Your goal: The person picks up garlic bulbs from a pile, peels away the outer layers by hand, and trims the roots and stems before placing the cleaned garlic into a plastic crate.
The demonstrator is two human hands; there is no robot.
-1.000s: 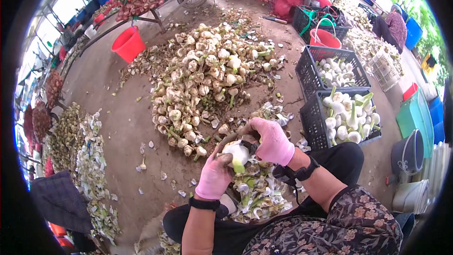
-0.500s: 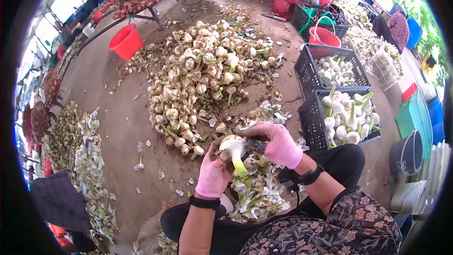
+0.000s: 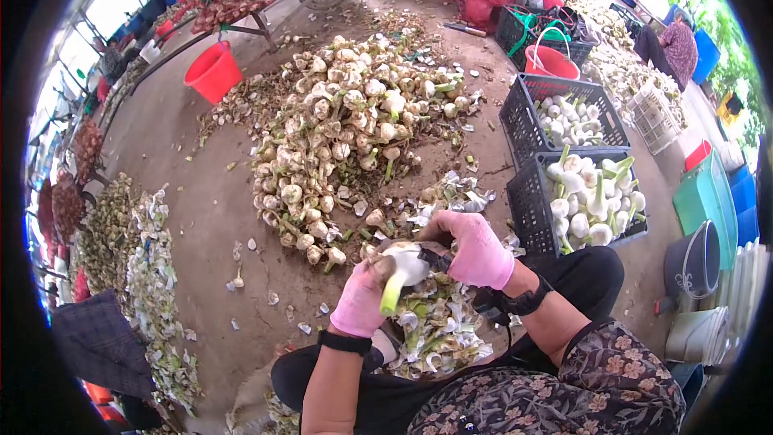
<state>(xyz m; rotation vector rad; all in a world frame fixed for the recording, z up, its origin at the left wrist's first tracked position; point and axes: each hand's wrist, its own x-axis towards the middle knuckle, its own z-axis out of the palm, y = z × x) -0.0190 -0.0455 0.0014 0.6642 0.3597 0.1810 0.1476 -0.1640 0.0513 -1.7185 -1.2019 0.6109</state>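
My left hand [image 3: 364, 300], in a pink glove with dirt-darkened fingers, is closed around a garlic bulb [image 3: 408, 264]. The bulb is white where skin is off, and its green-tipped stem points down toward me. At the bulb's right side is my right hand [image 3: 477, 251], also gloved in pink, its fingers bent in. Something dark shows between these fingers and the bulb; I cannot make out what it is. Below both hands lies a heap of peeled skins and leaf scraps [image 3: 443, 326]. Beyond them rises a large pile of unpeeled garlic [image 3: 338, 129].
To the right stand a black crate [image 3: 531, 201] of cleaned garlic and another crate [image 3: 523, 117] behind it. A red bucket [image 3: 213, 72] is at the far left. Grey bucket [image 3: 688, 262] and green tub [image 3: 713, 201] stand far right. Other people [image 3: 676, 52] sit at the back.
The garlic bulb has turned in my left hand, so its stem now points more to the lower left and more white surface shows. My right hand has shifted slightly beside it.
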